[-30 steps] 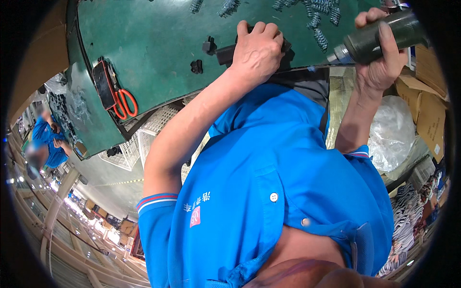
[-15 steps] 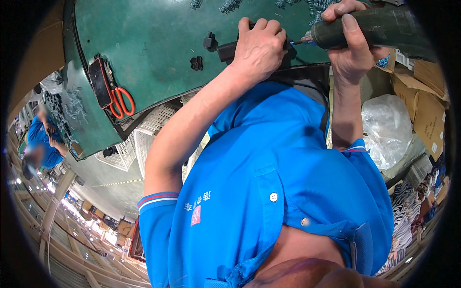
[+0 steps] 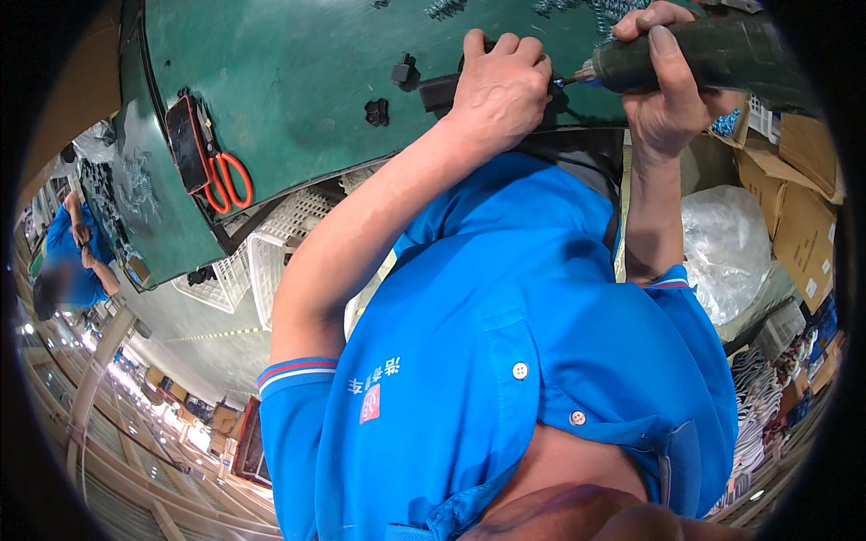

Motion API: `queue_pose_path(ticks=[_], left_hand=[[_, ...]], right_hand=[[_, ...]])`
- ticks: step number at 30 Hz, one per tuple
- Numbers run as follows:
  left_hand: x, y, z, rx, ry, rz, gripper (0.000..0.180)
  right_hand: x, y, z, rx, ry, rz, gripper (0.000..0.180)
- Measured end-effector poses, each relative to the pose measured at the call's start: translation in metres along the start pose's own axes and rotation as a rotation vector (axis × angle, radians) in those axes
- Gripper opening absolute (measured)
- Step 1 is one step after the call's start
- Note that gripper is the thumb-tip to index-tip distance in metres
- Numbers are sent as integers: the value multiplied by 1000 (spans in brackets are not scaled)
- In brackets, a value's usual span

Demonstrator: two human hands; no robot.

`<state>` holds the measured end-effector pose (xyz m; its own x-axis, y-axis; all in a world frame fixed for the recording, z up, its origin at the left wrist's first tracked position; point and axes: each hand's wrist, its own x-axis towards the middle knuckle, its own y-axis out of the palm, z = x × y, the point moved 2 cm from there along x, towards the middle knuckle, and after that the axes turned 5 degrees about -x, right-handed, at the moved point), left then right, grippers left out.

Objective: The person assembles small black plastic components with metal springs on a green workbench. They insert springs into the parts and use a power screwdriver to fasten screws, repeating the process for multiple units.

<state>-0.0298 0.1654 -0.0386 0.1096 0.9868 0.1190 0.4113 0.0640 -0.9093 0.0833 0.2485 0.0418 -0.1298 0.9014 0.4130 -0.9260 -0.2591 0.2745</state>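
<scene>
My left hand [image 3: 505,88] is closed over a black block-shaped part [image 3: 439,94] near the table's front edge. Its fingers cover most of that part. My right hand [image 3: 669,95] grips a dark power screwdriver [image 3: 722,56], held level with its bit pointing left. The bit [image 3: 575,77] reaches the right end of the black part, with a bit of blue at its tip; the exact contact is hidden by my left fingers. Left of the part lie a small black cube-like piece [image 3: 403,69] and a small black clip-like piece [image 3: 377,112].
Orange-handled scissors [image 3: 227,180] and a dark phone [image 3: 187,144] lie at the left of the green table [image 3: 289,81]. Bluish screws [image 3: 446,9] are heaped along the far side. White baskets [image 3: 262,261] stand below the edge; cardboard boxes [image 3: 803,216] are at right. A co-worker [image 3: 72,252] sits far left.
The view has shifted slightly, so the table things sit a little further right. Both hands keep their hold, and the bit stays at the black part's right end.
</scene>
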Motion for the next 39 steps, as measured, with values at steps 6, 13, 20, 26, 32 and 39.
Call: queue_pose_path(ticks=[6,13,20,26,32,39], left_hand=[[1,1,-1,26,-4,6,29],[3,4,-3,61,-38,36,27],[2,3,-4,73,-39,24,26],[1,6,-3,27,-47,22,23],[1,5,-5,-22,-20,-83,17],[2,-5,-5,-57,-15,-47,26]], right_hand=[[1,0,2,-57,15,33,29],[-3,6,6,-53,-16,116,48],[-8,-5,-15,-46,-73,210,62],[-27,8,-14,-31,123,106,68],[-21,-16,-35,71,-23,352,64],[-2,-12,-6,-21,219,514,76]])
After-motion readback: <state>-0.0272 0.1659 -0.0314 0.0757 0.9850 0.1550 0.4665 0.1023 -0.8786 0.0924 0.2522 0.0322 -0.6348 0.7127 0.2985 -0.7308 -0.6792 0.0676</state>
